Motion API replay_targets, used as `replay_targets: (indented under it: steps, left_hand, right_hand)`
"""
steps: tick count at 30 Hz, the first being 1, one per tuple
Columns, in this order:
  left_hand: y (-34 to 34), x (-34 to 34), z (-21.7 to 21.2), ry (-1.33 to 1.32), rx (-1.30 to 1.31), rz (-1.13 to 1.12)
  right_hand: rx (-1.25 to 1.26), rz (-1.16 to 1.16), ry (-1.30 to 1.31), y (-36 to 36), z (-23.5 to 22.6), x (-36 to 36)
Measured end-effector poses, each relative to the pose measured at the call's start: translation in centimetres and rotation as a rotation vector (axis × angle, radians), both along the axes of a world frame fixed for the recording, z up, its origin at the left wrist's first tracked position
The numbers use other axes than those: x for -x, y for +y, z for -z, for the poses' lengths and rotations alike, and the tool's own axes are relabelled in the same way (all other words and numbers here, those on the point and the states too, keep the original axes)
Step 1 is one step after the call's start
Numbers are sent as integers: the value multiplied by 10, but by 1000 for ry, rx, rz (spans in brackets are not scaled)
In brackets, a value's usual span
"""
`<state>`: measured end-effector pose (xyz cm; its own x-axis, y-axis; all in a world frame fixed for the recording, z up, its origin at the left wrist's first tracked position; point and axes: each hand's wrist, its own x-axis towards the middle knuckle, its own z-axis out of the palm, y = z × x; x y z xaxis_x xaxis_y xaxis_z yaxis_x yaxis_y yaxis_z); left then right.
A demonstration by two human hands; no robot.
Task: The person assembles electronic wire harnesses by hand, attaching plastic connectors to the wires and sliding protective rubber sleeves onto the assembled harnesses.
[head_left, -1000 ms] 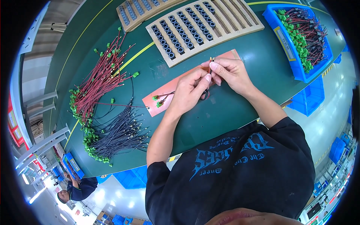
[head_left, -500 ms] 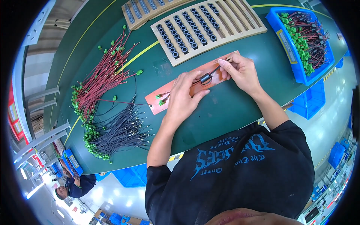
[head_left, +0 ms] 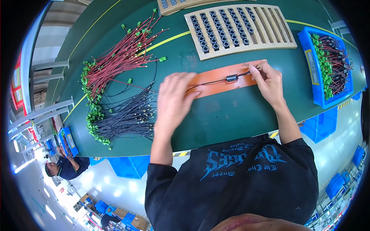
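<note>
Over a green table (head_left: 216, 131), a worker's right hand (head_left: 269, 81), right of centre in the frame, pinches the end of a dark cable (head_left: 210, 82) between thumb and fingers. The cable carries a black cylinder (head_left: 231, 78) at frame centre, above an orange strip (head_left: 219, 89). The blurred left hand (head_left: 173, 99), left of centre, is spread, thumb apart from fingers; whether it touches the cable, one cannot tell. Red wires (head_left: 119, 61) fan out at upper left, black wires (head_left: 127, 117) below them.
</note>
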<state>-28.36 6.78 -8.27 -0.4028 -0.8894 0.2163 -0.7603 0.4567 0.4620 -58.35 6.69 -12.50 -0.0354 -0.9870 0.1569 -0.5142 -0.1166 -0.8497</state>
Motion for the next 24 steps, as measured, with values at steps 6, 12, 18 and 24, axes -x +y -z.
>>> replay_targets:
  steps: [6,12,18,24]
  left_hand:
    - [16,-37,23,259,-224,-147]
    - [15,-36,23,279,-195,-121]
    - [10,-18,17,83,-81,-45]
    - [5,15,16,-26,49,58]
  right_hand:
    - [13,-32,-18,-3,0,-4]
    - [225,-37,268,-5,1,-3]
    - [115,-17,217,-5,3,0]
    - [137,-28,222,-7,8,1]
